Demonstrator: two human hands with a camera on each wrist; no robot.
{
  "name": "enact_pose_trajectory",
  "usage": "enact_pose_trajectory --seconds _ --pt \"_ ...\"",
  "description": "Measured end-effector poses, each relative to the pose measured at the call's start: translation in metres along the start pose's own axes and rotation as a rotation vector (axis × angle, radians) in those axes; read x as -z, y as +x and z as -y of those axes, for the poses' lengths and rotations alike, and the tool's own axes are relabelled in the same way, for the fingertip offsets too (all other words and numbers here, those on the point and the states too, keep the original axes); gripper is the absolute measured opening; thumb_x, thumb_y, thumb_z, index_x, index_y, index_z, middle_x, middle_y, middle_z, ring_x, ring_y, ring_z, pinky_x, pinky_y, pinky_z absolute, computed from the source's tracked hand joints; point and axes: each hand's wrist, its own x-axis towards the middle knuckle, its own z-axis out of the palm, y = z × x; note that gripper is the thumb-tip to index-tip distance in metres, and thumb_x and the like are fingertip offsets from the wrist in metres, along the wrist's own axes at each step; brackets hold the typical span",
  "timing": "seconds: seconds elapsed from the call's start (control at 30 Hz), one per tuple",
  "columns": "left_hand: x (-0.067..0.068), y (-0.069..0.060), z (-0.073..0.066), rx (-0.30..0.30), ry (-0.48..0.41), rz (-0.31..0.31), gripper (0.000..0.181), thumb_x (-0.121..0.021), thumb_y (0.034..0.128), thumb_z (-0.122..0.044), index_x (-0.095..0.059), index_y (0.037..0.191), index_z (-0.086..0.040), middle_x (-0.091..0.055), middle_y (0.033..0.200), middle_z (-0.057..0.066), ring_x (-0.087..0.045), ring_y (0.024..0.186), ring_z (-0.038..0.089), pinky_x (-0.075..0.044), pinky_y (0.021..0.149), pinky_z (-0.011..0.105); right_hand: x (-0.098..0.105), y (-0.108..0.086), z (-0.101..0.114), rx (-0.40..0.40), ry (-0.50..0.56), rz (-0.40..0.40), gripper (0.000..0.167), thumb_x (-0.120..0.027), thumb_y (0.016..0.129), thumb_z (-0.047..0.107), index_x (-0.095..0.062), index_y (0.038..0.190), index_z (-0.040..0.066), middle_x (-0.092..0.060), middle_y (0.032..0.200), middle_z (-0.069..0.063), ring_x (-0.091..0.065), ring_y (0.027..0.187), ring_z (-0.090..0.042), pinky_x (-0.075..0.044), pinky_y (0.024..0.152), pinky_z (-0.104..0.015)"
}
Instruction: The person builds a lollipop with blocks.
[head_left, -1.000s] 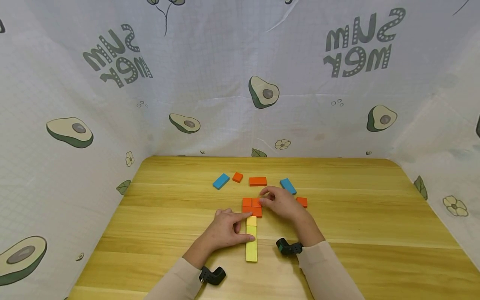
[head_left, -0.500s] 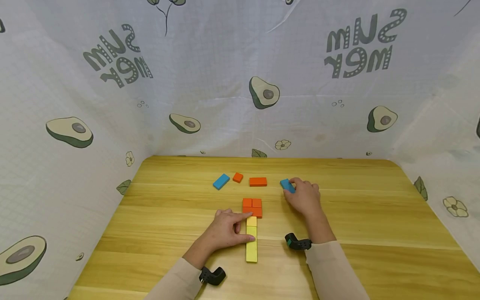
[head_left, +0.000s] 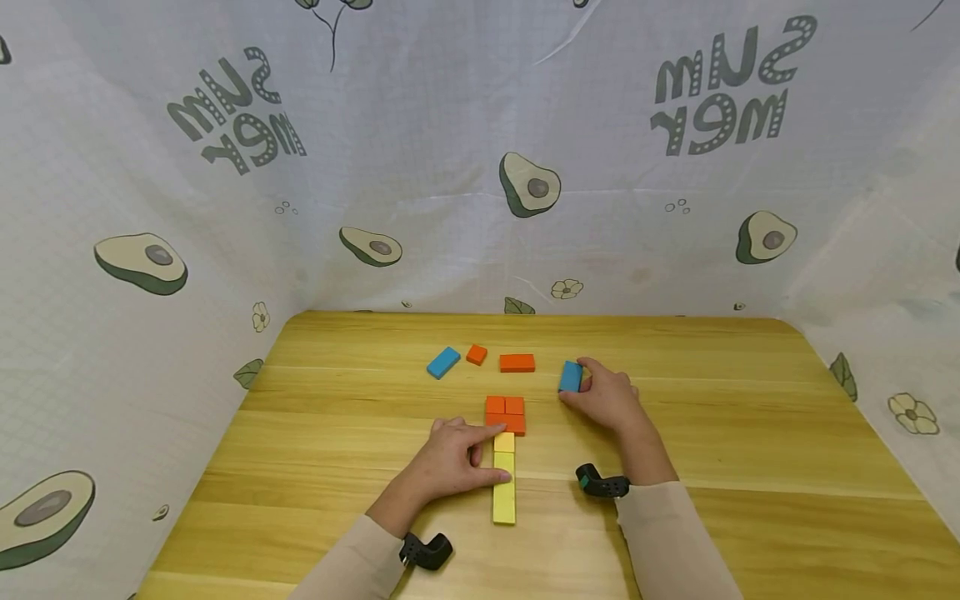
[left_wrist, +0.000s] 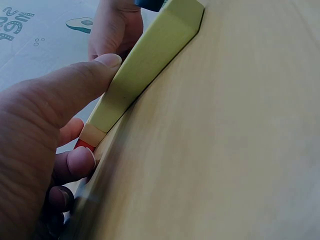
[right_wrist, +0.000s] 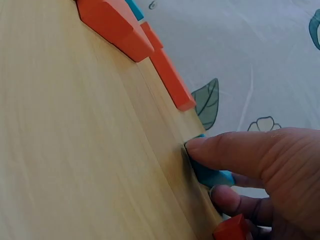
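In the head view, my right hand (head_left: 606, 402) pinches a blue rectangular block (head_left: 571, 377) between thumb and fingers, low over the table or on it. The thumb lies along that blue block (right_wrist: 216, 175) in the right wrist view. My left hand (head_left: 452, 460) rests with its thumb on a long yellow-green block (head_left: 504, 500) and its index fingertip on an orange rectangular block (head_left: 514, 425). A small pale-yellow block (head_left: 504, 442) lies between these two. Two small orange blocks (head_left: 496, 405) sit side by side against the orange rectangle's far edge.
Farther back lie another blue block (head_left: 444, 362), a small orange block (head_left: 476, 355) and an orange rectangular block (head_left: 517, 363). A red-orange block (right_wrist: 233, 228) near my right fingers is hidden in the head view. A printed cloth (head_left: 450, 275) hangs behind the wooden table (head_left: 750, 417).
My right hand has moved right from the small orange blocks to the blue block, gripped it and turned it from its earlier slant. The left hand keeps its place.
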Motion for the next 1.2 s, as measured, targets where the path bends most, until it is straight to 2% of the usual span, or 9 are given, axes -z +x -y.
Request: enact_pose_trajectory --seconds 0.17,0.3,0.5,0.63,0.77,0.93,1.2 --pt "-0.001 0.000 0.000 -0.003 0.002 -0.004 0.071 -0.079 0.0807 -0.062 -0.063 0.142 -0.029 -0.046 0.063 -0.020 -0.038 0.070 0.001 -0.027 0.081 0.030 0.000 -0.001 -0.001 0.020 0.017 -0.009 0.069 -0.080 0.087 0.040 -0.051 0.139 0.006 -0.062 0.103 -0.010 -0.047 0.108 -0.038 -0.033 0.086 -0.047" --pt "0.000 0.000 0.000 -0.002 0.001 -0.002 0.071 -0.079 0.0808 -0.061 -0.063 0.142 -0.028 -0.046 0.063 -0.020 -0.039 0.070 0.001 -0.027 0.081 0.029 0.001 -0.003 0.003 0.051 0.055 0.010 0.067 -0.084 0.084 0.039 -0.054 0.136 0.008 -0.063 0.106 -0.011 -0.049 0.107 -0.035 -0.034 0.090 -0.049" --pt "0.000 0.001 0.000 0.001 0.008 -0.001 0.071 -0.078 0.0810 -0.062 -0.063 0.142 -0.029 -0.046 0.063 -0.020 -0.039 0.070 0.001 -0.027 0.080 0.029 -0.002 -0.004 0.013 0.142 0.080 0.130 0.063 -0.085 0.084 0.035 -0.057 0.135 0.013 -0.066 0.111 -0.010 -0.057 0.101 -0.029 -0.038 0.092 -0.049" --pt "0.000 0.001 0.000 0.002 0.007 -0.002 0.071 -0.078 0.0809 -0.063 -0.063 0.142 -0.029 -0.047 0.063 -0.020 -0.039 0.070 0.001 -0.027 0.078 0.028 -0.007 -0.005 0.020 0.193 0.040 0.182 0.063 -0.085 0.083 0.038 -0.059 0.134 0.014 -0.065 0.109 -0.008 -0.057 0.097 -0.027 -0.037 0.091 -0.052" --pt "0.000 0.001 0.000 0.006 0.002 0.004 0.072 -0.078 0.0811 -0.063 -0.063 0.142 -0.029 -0.047 0.063 -0.020 -0.039 0.070 0.001 -0.026 0.077 0.028 -0.013 -0.006 0.025 0.199 -0.005 0.185 0.063 -0.085 0.083 0.040 -0.060 0.135 0.016 -0.065 0.109 -0.006 -0.055 0.100 -0.027 -0.036 0.089 -0.051" --pt "0.000 0.001 0.000 0.008 0.002 0.007 0.072 -0.077 0.0814 -0.064 -0.062 0.143 -0.029 -0.047 0.064 -0.020 -0.039 0.070 0.001 -0.026 0.077 0.028 -0.014 -0.006 0.026 0.180 0.002 0.189 0.063 -0.085 0.083 0.036 -0.059 0.137 0.015 -0.064 0.111 -0.006 -0.053 0.103 -0.027 -0.037 0.090 -0.049" --pt "0.000 0.001 0.001 0.008 -0.007 0.005 0.072 -0.077 0.0816 -0.063 -0.062 0.143 -0.029 -0.047 0.063 -0.020 -0.038 0.069 0.001 -0.025 0.076 0.028 -0.014 -0.005 0.026 0.214 -0.007 0.181 0.063 -0.085 0.083 0.033 -0.059 0.137 0.013 -0.065 0.109 -0.005 -0.056 0.100 -0.025 -0.038 0.093 -0.054"
